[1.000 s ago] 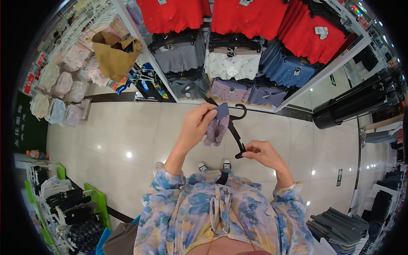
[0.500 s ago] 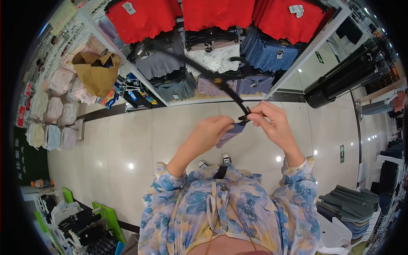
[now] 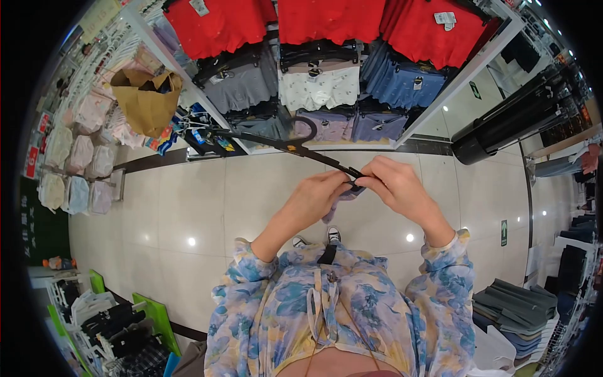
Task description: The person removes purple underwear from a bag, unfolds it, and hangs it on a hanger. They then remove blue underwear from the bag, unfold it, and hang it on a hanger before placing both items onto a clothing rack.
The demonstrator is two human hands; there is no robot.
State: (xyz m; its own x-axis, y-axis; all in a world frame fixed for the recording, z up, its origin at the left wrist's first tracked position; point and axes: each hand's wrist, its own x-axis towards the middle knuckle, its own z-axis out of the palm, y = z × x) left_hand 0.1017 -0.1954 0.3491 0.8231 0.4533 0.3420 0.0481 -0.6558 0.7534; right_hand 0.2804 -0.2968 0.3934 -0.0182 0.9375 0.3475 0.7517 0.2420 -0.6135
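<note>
A black hanger (image 3: 286, 146) was held out above the tiled floor (image 3: 188, 201), its near end pinched between the closed fingertips of the right hand (image 3: 399, 188). The left hand (image 3: 317, 198), its fingers curled shut, was brought against that same end, and a small purple garment (image 3: 338, 201) was gripped beneath it. The two hands were touching.

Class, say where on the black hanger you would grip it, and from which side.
Grip the black hanger at its near end, from the person's side, where left hand and right hand meet: the bar slants away, so that end lies closest.
</note>
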